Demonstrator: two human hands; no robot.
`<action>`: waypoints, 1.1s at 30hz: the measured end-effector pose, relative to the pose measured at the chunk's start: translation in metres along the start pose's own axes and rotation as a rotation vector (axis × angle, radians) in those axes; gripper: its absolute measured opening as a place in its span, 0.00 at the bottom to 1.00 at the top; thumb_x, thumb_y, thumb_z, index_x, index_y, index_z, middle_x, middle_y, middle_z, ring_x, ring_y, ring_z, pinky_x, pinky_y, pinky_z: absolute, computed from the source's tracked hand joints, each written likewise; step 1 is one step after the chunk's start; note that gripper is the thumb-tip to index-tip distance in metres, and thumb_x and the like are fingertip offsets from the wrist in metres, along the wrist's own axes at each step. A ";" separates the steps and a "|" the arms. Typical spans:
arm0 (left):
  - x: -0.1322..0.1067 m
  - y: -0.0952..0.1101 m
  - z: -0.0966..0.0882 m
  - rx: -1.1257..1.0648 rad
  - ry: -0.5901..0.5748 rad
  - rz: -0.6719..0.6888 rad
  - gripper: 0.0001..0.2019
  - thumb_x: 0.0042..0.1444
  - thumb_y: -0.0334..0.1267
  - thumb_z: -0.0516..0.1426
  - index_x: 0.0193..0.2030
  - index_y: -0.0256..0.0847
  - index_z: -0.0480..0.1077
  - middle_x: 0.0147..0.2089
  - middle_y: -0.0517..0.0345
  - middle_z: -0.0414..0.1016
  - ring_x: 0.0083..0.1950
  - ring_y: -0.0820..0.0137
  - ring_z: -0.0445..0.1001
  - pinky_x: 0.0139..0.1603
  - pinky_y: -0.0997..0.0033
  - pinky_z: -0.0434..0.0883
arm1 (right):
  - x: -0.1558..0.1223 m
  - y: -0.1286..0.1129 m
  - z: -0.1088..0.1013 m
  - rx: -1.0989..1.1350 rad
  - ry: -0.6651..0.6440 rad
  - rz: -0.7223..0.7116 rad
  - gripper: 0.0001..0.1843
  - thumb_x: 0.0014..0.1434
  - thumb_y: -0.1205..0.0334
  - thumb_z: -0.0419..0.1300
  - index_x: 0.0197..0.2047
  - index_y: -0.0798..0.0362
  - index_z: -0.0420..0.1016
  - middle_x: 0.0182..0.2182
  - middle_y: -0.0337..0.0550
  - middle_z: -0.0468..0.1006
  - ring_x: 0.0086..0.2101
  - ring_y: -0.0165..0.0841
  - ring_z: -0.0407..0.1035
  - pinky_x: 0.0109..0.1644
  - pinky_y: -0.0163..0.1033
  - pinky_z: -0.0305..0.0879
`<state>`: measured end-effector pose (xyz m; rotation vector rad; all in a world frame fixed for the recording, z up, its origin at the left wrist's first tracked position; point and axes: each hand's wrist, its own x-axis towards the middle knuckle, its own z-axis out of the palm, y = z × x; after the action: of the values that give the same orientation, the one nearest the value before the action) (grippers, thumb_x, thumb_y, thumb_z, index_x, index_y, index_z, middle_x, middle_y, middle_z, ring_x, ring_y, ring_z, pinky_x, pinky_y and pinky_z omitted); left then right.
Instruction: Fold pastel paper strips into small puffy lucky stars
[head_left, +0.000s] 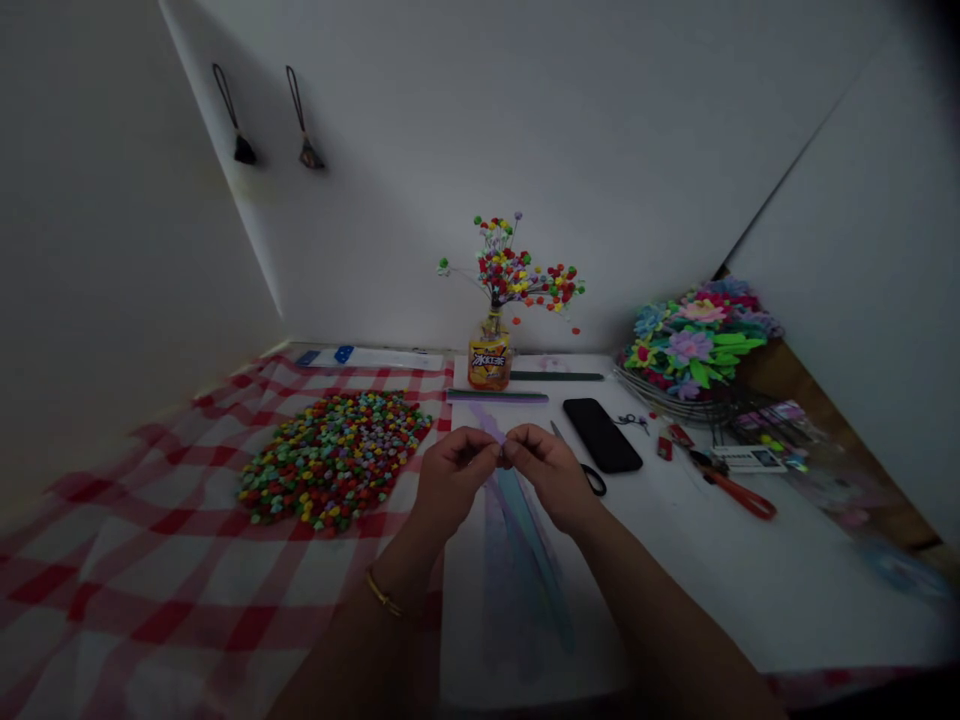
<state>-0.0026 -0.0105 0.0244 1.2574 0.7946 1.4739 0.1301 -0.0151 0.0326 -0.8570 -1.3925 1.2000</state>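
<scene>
A thin purple paper strip [486,420] is pinched between the fingertips of my left hand [454,480] and my right hand [551,475], which meet at the middle of the white table. One end of it sticks up beyond my fingers; the part inside the pinch is hidden. Under my hands lie several long blue and purple paper strips [529,545], fanned toward me. To the left, a big pile of small folded paper stars [337,455] in many colours rests on a red-and-white checked cloth [187,560].
Scissors [595,480] and a black phone [602,435] lie right of my hands. Behind stands a bottle [489,362] holding stems of paper stars. Bundled dark strips [497,396] lie before it. Orange-handled pliers [739,494] and a wire basket of fuzzy flowers [694,345] are farther right.
</scene>
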 end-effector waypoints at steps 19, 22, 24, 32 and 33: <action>0.001 0.000 0.002 0.075 -0.071 -0.105 0.05 0.43 0.33 0.62 0.29 0.37 0.72 0.21 0.63 0.72 0.23 0.76 0.69 0.27 0.75 0.66 | 0.000 -0.006 -0.013 -0.421 0.163 -0.120 0.05 0.50 0.63 0.57 0.25 0.53 0.68 0.23 0.36 0.68 0.28 0.29 0.62 0.34 0.35 0.59; 0.000 0.001 0.003 0.036 -0.080 -0.102 0.05 0.42 0.32 0.62 0.29 0.36 0.72 0.21 0.62 0.72 0.23 0.75 0.69 0.27 0.74 0.66 | 0.001 -0.002 -0.016 -0.346 0.185 -0.092 0.05 0.48 0.62 0.58 0.23 0.53 0.67 0.22 0.35 0.68 0.26 0.28 0.61 0.31 0.34 0.57; -0.001 0.002 0.004 0.021 -0.092 -0.106 0.04 0.42 0.31 0.62 0.28 0.36 0.72 0.21 0.62 0.72 0.23 0.75 0.69 0.27 0.74 0.66 | 0.001 -0.001 -0.017 -0.300 0.182 -0.085 0.05 0.47 0.63 0.59 0.22 0.53 0.67 0.21 0.34 0.67 0.25 0.28 0.61 0.30 0.33 0.57; -0.001 0.004 0.003 0.022 -0.091 -0.106 0.03 0.41 0.30 0.62 0.26 0.36 0.72 0.21 0.62 0.72 0.23 0.76 0.68 0.26 0.76 0.65 | 0.001 -0.004 -0.019 -0.222 0.069 -0.050 0.05 0.49 0.61 0.60 0.25 0.53 0.68 0.23 0.34 0.68 0.27 0.28 0.62 0.33 0.34 0.59; -0.001 0.003 0.003 0.030 -0.090 -0.110 0.03 0.41 0.30 0.62 0.26 0.36 0.72 0.22 0.62 0.72 0.23 0.77 0.68 0.26 0.76 0.65 | 0.001 -0.004 -0.020 -0.223 0.062 -0.047 0.06 0.49 0.61 0.60 0.26 0.53 0.69 0.23 0.34 0.69 0.27 0.28 0.62 0.34 0.34 0.59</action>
<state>-0.0008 -0.0127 0.0280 1.2729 0.8158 1.3131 0.1498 -0.0111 0.0354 -1.0018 -1.5064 0.9866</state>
